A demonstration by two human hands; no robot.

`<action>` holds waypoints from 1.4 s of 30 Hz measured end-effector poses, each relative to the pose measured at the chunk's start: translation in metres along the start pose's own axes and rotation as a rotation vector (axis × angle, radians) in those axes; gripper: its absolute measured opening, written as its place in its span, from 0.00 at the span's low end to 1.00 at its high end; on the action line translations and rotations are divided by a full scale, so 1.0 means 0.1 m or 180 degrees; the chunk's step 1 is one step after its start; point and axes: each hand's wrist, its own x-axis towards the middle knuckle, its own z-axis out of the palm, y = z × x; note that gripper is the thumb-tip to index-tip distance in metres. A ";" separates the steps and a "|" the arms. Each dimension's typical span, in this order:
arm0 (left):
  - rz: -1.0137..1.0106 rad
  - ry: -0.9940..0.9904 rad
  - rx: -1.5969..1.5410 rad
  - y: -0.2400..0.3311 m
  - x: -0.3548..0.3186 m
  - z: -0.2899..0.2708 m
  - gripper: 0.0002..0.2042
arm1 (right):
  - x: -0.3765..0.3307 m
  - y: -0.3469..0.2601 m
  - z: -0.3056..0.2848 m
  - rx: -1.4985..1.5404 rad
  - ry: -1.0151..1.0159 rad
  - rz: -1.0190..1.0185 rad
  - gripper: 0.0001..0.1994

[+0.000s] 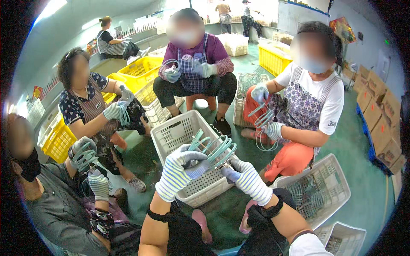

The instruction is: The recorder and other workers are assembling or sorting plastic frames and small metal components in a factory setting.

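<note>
My left hand (181, 167), in a striped glove with grey-blue fingers, is closed around a bundle of teal wire-like loops (221, 154). My right hand (249, 178), gloved the same way, pinches the lower right end of that bundle, where small metal bits show between the fingers. The loops fan out upward and away from me. Below them stands a light grey perforated crate (171, 133), its visible inside mostly bare. What exactly the metal bits are is too small to tell.
Four co-workers sit around the crate, several handling similar teal loops (265, 117). At my right, a grey crate (341, 175) contains more loops, with another crate (352, 232) nearer. Yellow crates (60, 143) stand behind; cardboard boxes (376, 100) rest on a blue pallet (370, 147).
</note>
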 end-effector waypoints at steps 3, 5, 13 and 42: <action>-0.0143 -0.0226 -0.0033 -0.03 -0.01 -0.01 0.06 | -0.01 0.00 0.01 -0.0291 -0.0002 -0.0088 0.15; -0.0166 -0.0189 -0.0114 -0.08 -0.05 0.01 0.06 | -0.01 0.03 0.03 -0.0204 -0.0027 -0.0075 0.15; -0.0390 0.0085 -0.0346 -0.05 -0.04 0.09 0.04 | -0.02 -0.01 0.00 -0.0108 0.0103 -0.0023 0.15; -0.0614 0.1455 -0.3067 -0.14 0.01 -0.03 0.16 | 0.00 0.16 -0.30 -0.0073 0.0229 -0.0642 0.12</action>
